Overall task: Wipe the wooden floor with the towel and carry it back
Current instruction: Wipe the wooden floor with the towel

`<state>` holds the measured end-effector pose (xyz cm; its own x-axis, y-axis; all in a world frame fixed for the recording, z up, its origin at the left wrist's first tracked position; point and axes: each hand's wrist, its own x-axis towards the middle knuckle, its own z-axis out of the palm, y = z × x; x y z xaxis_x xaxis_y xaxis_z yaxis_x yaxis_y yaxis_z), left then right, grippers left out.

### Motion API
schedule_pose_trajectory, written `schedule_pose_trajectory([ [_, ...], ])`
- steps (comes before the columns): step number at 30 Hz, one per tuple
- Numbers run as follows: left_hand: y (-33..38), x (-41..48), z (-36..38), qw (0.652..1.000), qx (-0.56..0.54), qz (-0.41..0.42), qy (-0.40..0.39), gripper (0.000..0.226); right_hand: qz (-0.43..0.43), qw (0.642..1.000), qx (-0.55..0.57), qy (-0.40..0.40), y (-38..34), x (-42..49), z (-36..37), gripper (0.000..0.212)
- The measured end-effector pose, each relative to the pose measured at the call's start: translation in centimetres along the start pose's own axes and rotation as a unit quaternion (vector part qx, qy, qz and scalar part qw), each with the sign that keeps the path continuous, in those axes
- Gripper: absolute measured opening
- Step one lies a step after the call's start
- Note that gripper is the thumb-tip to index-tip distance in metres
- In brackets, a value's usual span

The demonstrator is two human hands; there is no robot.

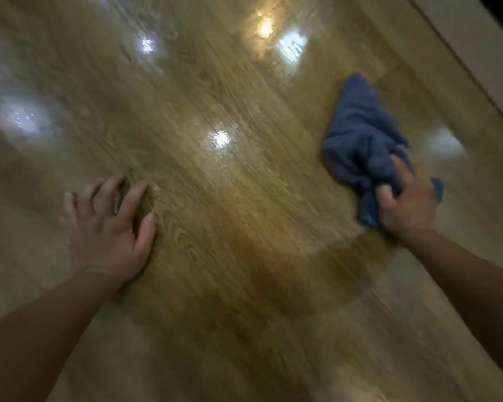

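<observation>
Plenty of open wooden floor [244,198] ahead and off to the left, glossy and blurred. Hemmed in only at the upper right by a pale strip [462,53] along the floor's edge. Over there, clutching the blue towel [360,134] with the right grip [404,204], fingers curled tight into the bunched cloth, the towel down on the boards near that strip. Bracing with the left grip [108,227], fingers spread and holding nothing, pressed to the floor well apart from the towel. Between them, bright light reflections [219,139] and a darker curved patch [273,271].
</observation>
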<state>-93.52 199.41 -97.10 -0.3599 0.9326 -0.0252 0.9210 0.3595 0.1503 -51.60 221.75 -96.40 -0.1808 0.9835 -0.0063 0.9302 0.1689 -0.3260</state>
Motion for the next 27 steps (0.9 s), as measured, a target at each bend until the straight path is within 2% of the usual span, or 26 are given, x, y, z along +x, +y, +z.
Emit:
schedule_pose_trajectory([
  [2,-0.2,0.2,0.1,1.000,0.001,0.002,0.004,0.055,0.129,0.990,0.005,0.058,-2.6,4.0,0.7,0.060],
  [4,-0.3,0.4,0.2,1.000,0.002,0.004,-0.012,0.055,0.261,0.959,0.019,0.104,-6.5,6.7,2.1,0.060],
  [6,-0.5,0.4,0.3,1.000,-0.001,0.001,-0.020,0.056,0.325,0.938,0.024,0.113,-11.3,8.4,4.0,0.059],
  [9,-0.6,0.5,0.5,1.000,-0.005,0.009,-0.012,0.055,0.272,0.957,0.031,0.101,-18.7,8.8,7.0,0.061],
  [12,-0.8,0.4,0.7,0.999,-0.010,0.030,0.008,0.053,0.152,0.984,0.034,0.082,-26.0,9.4,9.8,0.064],
  [15,-1.0,0.4,0.9,0.999,-0.014,0.037,0.013,0.054,0.018,1.000,0.019,0.014,-30.5,10.6,11.5,0.060],
  [17,-0.9,0.4,1.0,0.999,-0.010,0.034,0.018,0.053,-0.009,1.000,0.017,-0.015,-31.1,11.3,11.5,0.058],
  [21,-0.9,0.2,1.1,0.999,-0.018,0.030,0.026,0.053,-0.025,0.999,0.026,-0.018,-30.4,10.6,11.1,0.056],
  [27,-0.9,0.2,1.2,0.999,-0.026,0.027,0.028,0.051,-0.104,0.994,0.027,-0.016,-29.5,1.8,10.9,0.057],
])
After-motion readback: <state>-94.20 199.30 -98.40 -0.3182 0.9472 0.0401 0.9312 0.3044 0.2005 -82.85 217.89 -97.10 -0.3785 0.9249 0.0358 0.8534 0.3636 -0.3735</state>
